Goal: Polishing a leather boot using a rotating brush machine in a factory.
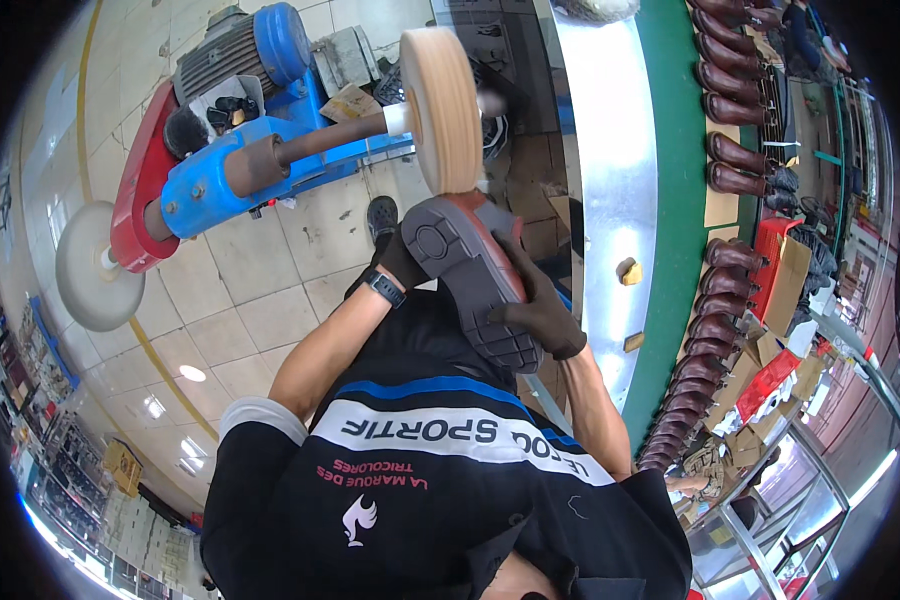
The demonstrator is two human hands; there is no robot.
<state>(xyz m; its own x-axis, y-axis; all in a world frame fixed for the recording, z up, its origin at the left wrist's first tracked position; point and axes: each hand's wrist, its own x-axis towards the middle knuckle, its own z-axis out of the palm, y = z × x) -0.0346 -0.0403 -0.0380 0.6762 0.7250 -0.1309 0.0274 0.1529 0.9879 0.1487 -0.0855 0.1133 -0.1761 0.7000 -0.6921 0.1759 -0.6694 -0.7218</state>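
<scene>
A reddish-brown shoe (475,278) with a thick dark, treaded sole is held between my two dark-gloved hands, its sole turned up toward me. My left hand (402,264) is closed on the shoe's left side, by the sole end with a round mark; most of its fingers are hidden behind the shoe. On the other side my right hand (542,308) grips the shoe, thumb over the sole's edge. The upper rests at or just under the lower edge of a pale tan buffing wheel (448,112); I cannot tell if they touch.
The wheel's shaft (335,140) runs left to a blue and red machine (210,185) with a motor (240,55) and a second, whitish wheel (98,265). At right stands a metal-edged bench (610,200) with a green top. Rows of brown boots (730,85) line it.
</scene>
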